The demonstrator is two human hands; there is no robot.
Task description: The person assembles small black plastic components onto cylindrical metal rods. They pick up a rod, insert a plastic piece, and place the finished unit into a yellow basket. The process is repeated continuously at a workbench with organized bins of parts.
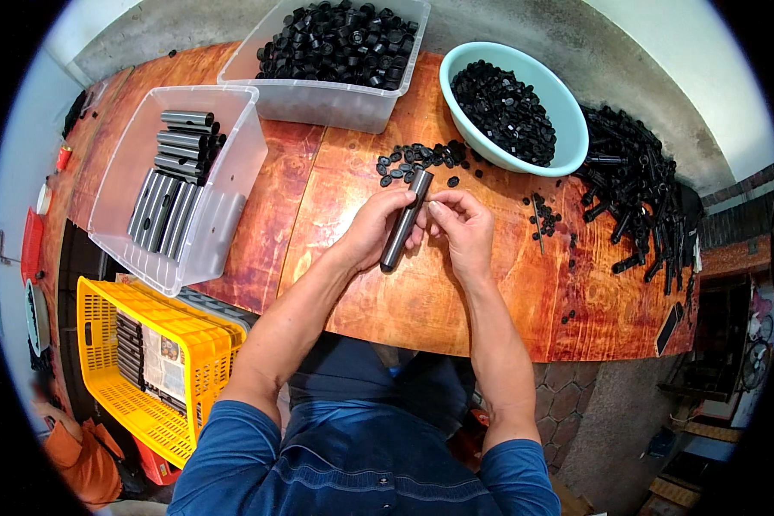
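Your left hand grips a smooth dark metal tube; your right hand pinches closed beside it, near the teal bowl.

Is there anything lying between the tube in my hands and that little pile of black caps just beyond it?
Nothing visible. The dark tube, held by the left hand and right hand, points its top end at the loose black caps; only bare wooden table lies between.

tube middle hidden by hands, caps too small
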